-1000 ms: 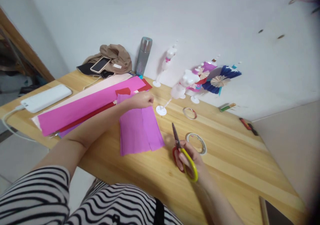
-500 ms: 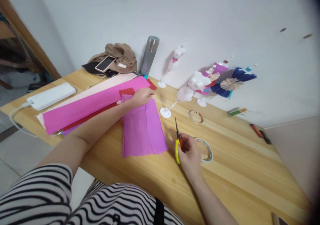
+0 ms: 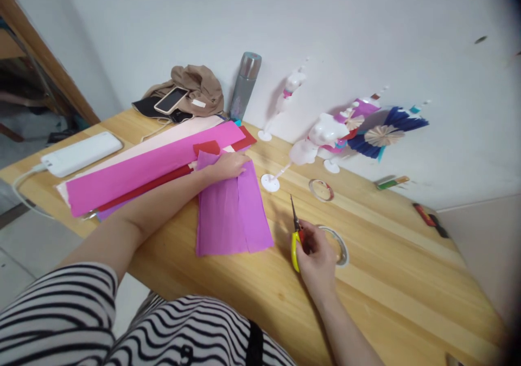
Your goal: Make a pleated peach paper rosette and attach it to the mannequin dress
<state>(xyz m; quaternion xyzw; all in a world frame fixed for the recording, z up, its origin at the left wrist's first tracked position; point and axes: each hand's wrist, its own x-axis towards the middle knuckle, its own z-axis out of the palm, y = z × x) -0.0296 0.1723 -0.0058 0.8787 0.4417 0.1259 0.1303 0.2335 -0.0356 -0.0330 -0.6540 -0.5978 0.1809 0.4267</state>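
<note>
A folded purple crepe paper sheet [image 3: 232, 211] lies on the wooden table [image 3: 391, 279] in front of me. My left hand [image 3: 226, 165] rests on its far edge, fingers pressed down on the paper. To the right of the sheet, my right hand [image 3: 319, 257] is closed around the yellow and red handles of the scissors [image 3: 296, 230], whose blades point away from me and look closed. A clear tape roll [image 3: 336, 244] lies just beyond that hand.
Long pink, red and cream paper sheets [image 3: 150, 165] lie at the left, beside a white power bank [image 3: 79, 153]. A metal bottle [image 3: 244, 86], a phone on brown cloth [image 3: 173, 99], white figurines with paper fans [image 3: 345, 130], a second tape roll [image 3: 321, 189] and small pens stand along the wall.
My right hand turned the scissors from flat to edge-on and shifted slightly right. My left hand slid a little toward me along the purple sheet. The camera view drifted right.
</note>
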